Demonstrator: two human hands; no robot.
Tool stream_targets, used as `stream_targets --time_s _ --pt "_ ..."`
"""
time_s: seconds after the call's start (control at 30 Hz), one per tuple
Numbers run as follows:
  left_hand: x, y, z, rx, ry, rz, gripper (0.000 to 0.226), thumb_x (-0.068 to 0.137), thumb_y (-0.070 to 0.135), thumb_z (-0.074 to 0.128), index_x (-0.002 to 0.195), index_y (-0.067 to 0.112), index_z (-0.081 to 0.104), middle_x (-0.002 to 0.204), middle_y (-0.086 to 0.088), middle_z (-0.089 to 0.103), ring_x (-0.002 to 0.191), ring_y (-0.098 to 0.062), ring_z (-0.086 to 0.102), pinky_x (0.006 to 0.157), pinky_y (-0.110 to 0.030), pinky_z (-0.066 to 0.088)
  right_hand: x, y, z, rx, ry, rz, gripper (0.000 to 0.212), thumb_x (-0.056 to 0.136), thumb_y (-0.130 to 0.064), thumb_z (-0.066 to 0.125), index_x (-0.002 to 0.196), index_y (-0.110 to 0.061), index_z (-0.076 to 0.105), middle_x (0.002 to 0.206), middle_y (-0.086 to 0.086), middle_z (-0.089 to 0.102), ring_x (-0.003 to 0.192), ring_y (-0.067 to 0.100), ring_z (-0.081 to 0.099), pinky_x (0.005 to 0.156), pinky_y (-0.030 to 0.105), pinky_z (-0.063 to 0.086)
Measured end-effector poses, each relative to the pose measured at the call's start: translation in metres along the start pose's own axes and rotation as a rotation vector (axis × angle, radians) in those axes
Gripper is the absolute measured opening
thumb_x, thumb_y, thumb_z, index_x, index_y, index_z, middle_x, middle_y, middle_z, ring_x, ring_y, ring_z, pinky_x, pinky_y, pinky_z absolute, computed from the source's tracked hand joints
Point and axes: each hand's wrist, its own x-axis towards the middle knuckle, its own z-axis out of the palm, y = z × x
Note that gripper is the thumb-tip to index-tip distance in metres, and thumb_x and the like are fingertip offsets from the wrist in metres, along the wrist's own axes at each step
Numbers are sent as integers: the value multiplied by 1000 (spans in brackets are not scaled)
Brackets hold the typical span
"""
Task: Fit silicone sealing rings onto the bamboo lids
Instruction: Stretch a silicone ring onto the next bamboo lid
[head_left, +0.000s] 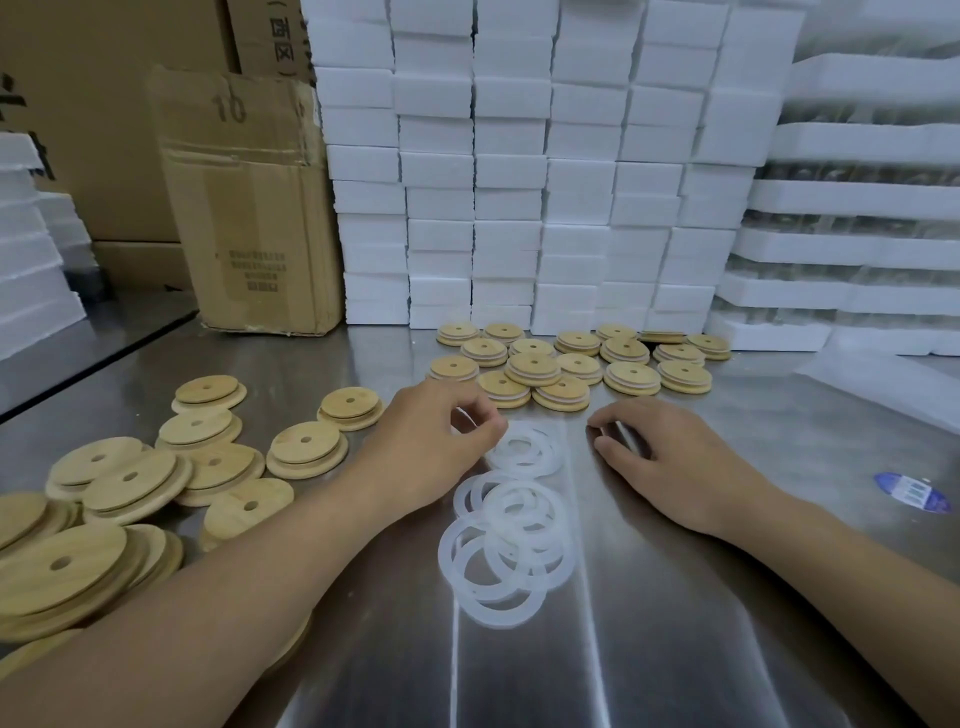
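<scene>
Ring fitting, stock on table (675, 649)

Left hand (431, 441): pinching one ring (461, 417) at far end of ring pile (509, 545). Right hand (675, 462): resting on table, fingers loosely curled, holding nothing. Bare lids (119, 478) heaped at left; ringed lids (571, 364) grouped beyond both hands.

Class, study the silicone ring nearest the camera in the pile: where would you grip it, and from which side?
Probably pinch the nearest ring on its near arc, coming from above on the person's side: it lies flat and thin on the steel table, and other rings overlap its far arc.
</scene>
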Motion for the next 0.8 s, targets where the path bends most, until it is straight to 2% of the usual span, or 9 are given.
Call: stream_targets --time_s 0.07,0.2,0.3,0.37,0.5,0.6,0.7,0.8 --pt "-1 0 0 41 -30 -7 18 97 31 73 80 37 74 89 23 75 93 2 68 83 -26 56 1 0 0 -12 -11 -4 24 99 -45 53 118 -38 65 119 -14 66 113 13 58 100 37 49" --pt "-3 4 -3 209 0 -41 14 97 29 69 89 39 71 99 19 72 98 -6 65 90 -42 58 0 -2 -2 -6 -6 -6 25 98 -46 51 116 -38 65 118 -13 66 111 12 57 100 39 50" --pt "-3 6 -15 392 60 -55 12 101 33 63 106 42 70 116 14 69 112 -15 64 101 -41 49 1 -3 -2 -9 -8 -7 24 99 -46 51 117 -39 65 118 -14 65 112 13 58 99 39 50" --pt "0 6 -28 565 70 -79 20 102 36 59 120 42 67 129 10 65 124 -20 58 104 -43 40 1 -3 -3 -9 -8 -7 24 99 -46 52 118 -39 65 119 -14 65 112 13 57 100 40 50" --pt "6 -3 -54 822 -56 -328 41 104 40 48 145 40 51 137 -1 63 129 -31 56 105 -50 40 0 -5 -4 -13 2 -15 28 99 -44 52 121 -36 67 121 -10 66 113 15 57 101 41 49" --pt "2 -13 -54 862 -68 -370 35 108 35 41 142 36 53 131 -1 65 122 -31 60 97 -48 41 -1 -6 -4 -22 15 -39 24 101 -40 54 120 -34 67 120 -10 67 114 15 57 101 42 49" --pt "2 -16 -53 821 33 -278 37 108 40 51 145 40 52 134 2 64 122 -28 62 96 -46 43 -4 -11 -4 -25 21 -99 27 104 -38 53 127 -39 66 122 -12 66 114 13 59 100 38 50" --pt "3 -10 -48 593 114 -145 40 103 48 63 142 43 53 132 6 63 118 -24 64 89 -42 47 -6 -20 -5 -31 20 -221 33 105 -34 57 137 -40 64 126 -14 66 118 11 59 101 30 47"
